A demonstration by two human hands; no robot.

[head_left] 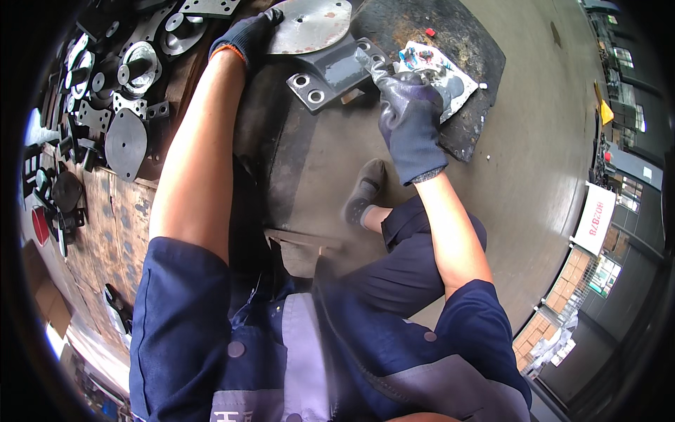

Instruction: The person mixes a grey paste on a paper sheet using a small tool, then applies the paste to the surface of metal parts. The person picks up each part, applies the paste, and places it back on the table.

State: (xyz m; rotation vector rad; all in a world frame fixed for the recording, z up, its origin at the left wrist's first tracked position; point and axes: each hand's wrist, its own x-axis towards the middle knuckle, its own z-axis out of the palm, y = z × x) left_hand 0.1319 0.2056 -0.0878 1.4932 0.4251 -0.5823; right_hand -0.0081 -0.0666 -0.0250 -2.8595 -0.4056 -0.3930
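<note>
A grey metal bracket [342, 69] with a round, bare-metal flange [309, 27] and bolt holes lies at the top of the view. My left hand [247, 34], in a dark glove with an orange cuff edge, grips the left rim of the flange; some of its fingers are hidden. At the bracket's other end, my right hand [410, 116] wears a dark glove with grey smears. Its index finger stretches out and touches the bracket near the bolt holes, while the other fingers are curled. Just beyond that hand lies a white plastic sheet [455, 79] bearing grey paste.
The bracket and sheet rest on a dark, stained worktop [422, 17], with a small red piece [430, 32] on it. Many metal flanges [126, 144] crowd a wooden bench [116, 211] at left. My foot [367, 186] is below, on the concrete floor [538, 133].
</note>
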